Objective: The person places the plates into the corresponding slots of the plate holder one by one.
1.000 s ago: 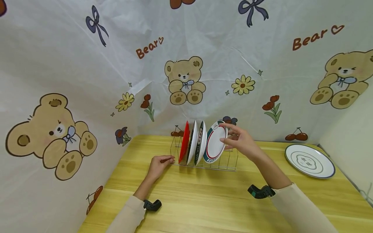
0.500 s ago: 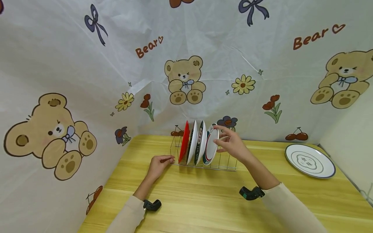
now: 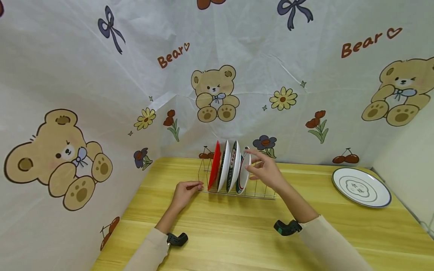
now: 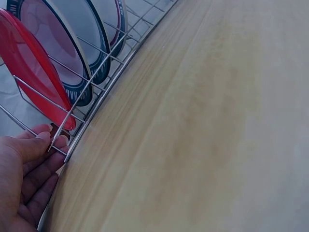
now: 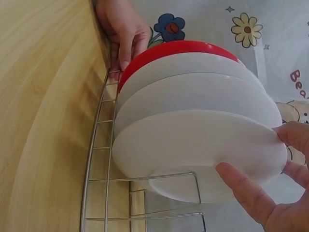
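Note:
A wire dish rack (image 3: 259,195) stands on the wooden table, holding upright plates in a row. Leftmost is a red plate (image 3: 214,167), followed by two white plates with dark patterned rims, one of them a plate (image 3: 233,169) with lettering. Right of these, a white plate (image 3: 243,177) with a green and red border sits tilted in the rack. My right hand (image 3: 268,171) pinches its edge; in the right wrist view the thumb (image 5: 248,191) lies against its plain white side. At the rack's left front corner, my left hand (image 4: 24,183) grips the wire end.
A larger white plate (image 3: 361,188) with a dark rim and central lettering lies flat on the table at the right. Behind the rack hangs a white cloth (image 3: 251,113) printed with bears and flowers, continuing down the left side.
My right hand has moved left with the green-and-red-bordered plate, turning it more edge-on beside the other plates in the rack. My left hand has stayed at the rack's corner.

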`<move>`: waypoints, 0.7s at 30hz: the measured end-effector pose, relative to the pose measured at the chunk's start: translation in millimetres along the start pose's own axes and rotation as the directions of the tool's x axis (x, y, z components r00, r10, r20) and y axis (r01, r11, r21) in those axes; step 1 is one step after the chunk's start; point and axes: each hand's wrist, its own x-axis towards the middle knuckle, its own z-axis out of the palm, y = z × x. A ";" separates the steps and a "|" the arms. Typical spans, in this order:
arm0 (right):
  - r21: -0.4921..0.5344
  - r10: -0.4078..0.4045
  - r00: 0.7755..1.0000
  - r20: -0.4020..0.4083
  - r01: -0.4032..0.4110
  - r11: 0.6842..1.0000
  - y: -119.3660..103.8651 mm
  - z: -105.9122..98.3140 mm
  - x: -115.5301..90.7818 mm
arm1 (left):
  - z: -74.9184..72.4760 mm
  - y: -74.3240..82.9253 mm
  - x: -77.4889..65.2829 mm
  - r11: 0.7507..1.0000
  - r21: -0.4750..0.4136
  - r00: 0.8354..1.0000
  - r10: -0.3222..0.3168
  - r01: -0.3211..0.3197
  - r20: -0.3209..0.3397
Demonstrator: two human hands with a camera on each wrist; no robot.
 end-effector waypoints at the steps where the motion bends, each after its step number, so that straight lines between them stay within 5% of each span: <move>1: 0.001 0.000 1.000 -0.003 0.000 1.000 0.8 0.7 0.0 | -0.1 -0.3 -0.1 1.000 -0.004 1.000 0.001 -0.001 0.001; 13: 0.035 0.018 1.000 -0.004 -0.018 0.999 15.3 0.8 2.8 | 2.8 1.0 -0.4 1.000 -0.015 1.000 0.001 -0.001 0.016; 21: -0.058 -0.048 0.997 0.058 0.051 0.997 11.9 -2.6 -1.3 | 1.4 0.8 -1.5 1.000 0.006 1.000 0.029 -0.029 0.010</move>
